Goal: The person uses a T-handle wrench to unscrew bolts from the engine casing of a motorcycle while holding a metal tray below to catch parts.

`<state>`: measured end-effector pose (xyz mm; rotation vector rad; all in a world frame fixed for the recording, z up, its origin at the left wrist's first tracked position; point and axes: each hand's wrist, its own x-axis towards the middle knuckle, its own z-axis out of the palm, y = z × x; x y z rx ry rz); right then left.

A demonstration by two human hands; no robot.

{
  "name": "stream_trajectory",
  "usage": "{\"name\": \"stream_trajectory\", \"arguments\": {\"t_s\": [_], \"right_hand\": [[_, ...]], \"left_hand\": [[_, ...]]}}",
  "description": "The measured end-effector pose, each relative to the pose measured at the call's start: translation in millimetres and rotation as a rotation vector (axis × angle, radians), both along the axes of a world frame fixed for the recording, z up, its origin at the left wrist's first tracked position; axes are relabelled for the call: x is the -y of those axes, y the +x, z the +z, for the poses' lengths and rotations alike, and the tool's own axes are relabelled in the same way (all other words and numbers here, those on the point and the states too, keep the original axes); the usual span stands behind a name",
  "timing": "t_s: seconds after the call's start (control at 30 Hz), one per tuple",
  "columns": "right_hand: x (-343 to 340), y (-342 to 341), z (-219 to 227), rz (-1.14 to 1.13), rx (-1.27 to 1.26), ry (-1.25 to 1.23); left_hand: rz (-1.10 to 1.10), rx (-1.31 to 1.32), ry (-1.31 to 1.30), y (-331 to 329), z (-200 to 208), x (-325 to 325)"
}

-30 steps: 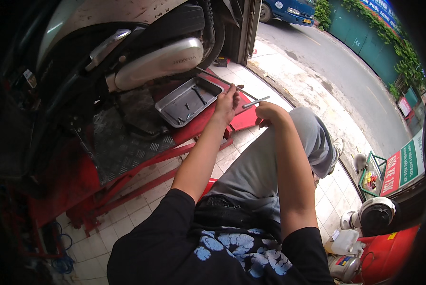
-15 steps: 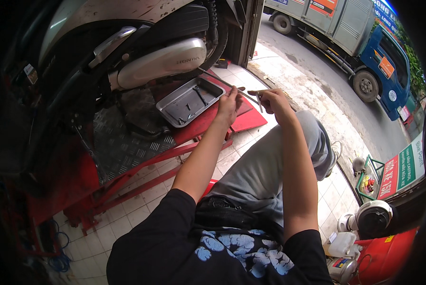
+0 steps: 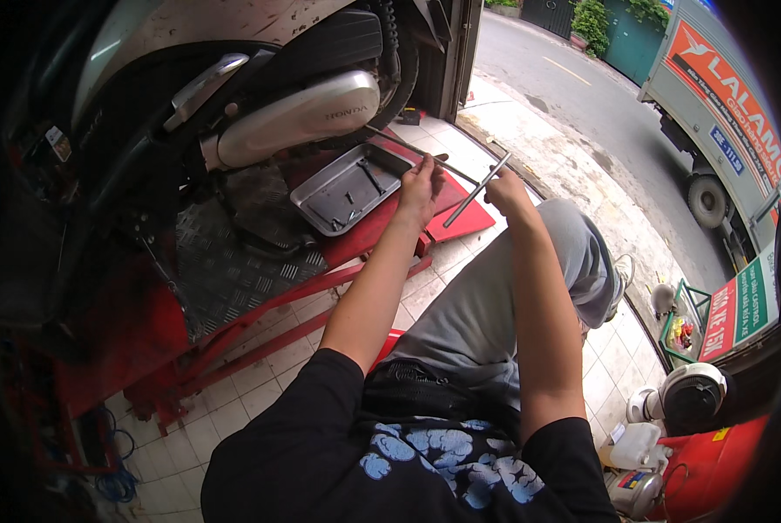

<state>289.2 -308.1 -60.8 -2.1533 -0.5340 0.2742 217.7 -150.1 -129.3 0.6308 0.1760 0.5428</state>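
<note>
Steel, slim and grey: the metal rod (image 3: pixel 476 190) now sits angled up in my right hand (image 3: pixel 508 193), fingers closed round its upper part, higher than a second ago. My left hand (image 3: pixel 421 187) has come up beside the metal tray (image 3: pixel 348 186) on the red lift (image 3: pixel 233 296), fingers curled, seemingly pinching a second thin rod (image 3: pixel 408 146). I judge the work has moved from reaching to handling the rod.
</note>
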Motion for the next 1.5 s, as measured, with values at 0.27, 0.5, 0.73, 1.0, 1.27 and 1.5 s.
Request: {"name": "stream_trajectory", "arguments": {"t_s": [0.27,0.5,0.73,1.0,1.27,1.5], "right_hand": [[6.4,-1.9,5.6,0.145,0.134,0.555],[18.6,-34.3,31.8,0.593,-0.215,0.195],[6.2,-25.4,9.9,0.409,-0.025,-0.434],[8.0,-20.0,13.1,0.169,-0.147,-0.041],[19.9,-6.7,18.3,0.232,-0.552,0.279],[3.9,-4.0,-7.3,0.042,0.254,0.207]], "left_hand": [[0.054,-0.005,0.089,-1.5,4.7,-1.4],[0.082,-0.066,0.06,2.6,-4.5,-2.1],[0.024,0.025,0.066,-0.2,-1.5,-5.7],[0.064,0.034,0.053,-1.1,-0.8,-9.3],[0.053,-0.016,0.027,-3.8,0.4,-4.4],[-0.063,-0.085,0.116,1.8,-4.3,14.6]]}}
